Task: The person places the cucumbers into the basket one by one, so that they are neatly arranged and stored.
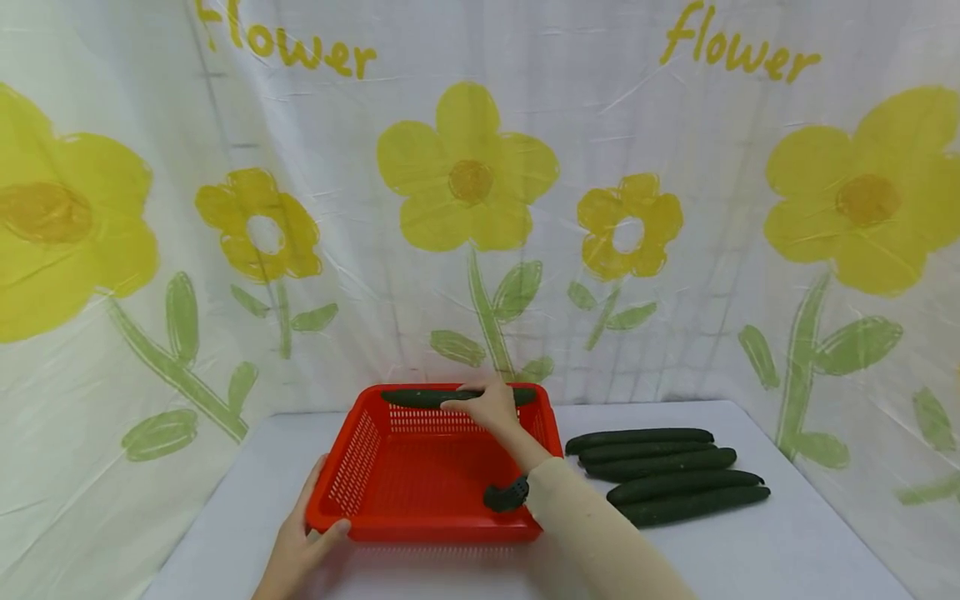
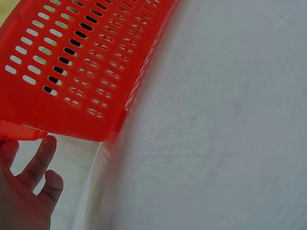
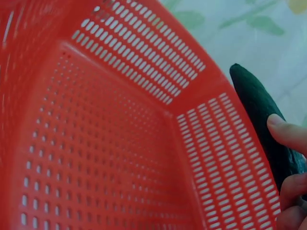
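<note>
A red plastic basket (image 1: pixel 435 530) with slotted walls stands on the white table, its inner floor bare. My left hand (image 1: pixel 297 533) grips its near left corner, thumb over the rim and fingers along the outer side; the left wrist view shows fingertips at the basket's edge. At the far rim, my right hand (image 1: pixel 491 408) holds a dark green cucumber (image 1: pixel 414 399) by its middle, lying roughly parallel to the far wall. In the right wrist view the cucumber (image 3: pixel 254 96) sits by the rim, thumb on its side; its other end is out of frame.
Several more cucumbers (image 1: pixel 652 467) lie side by side on the table (image 1: pixel 795 550), right of the basket. Behind the table hangs a white curtain (image 1: pixel 360 275) printed with yellow flowers. A dark band (image 1: pixel 506 496) is on the right wrist, above the basket.
</note>
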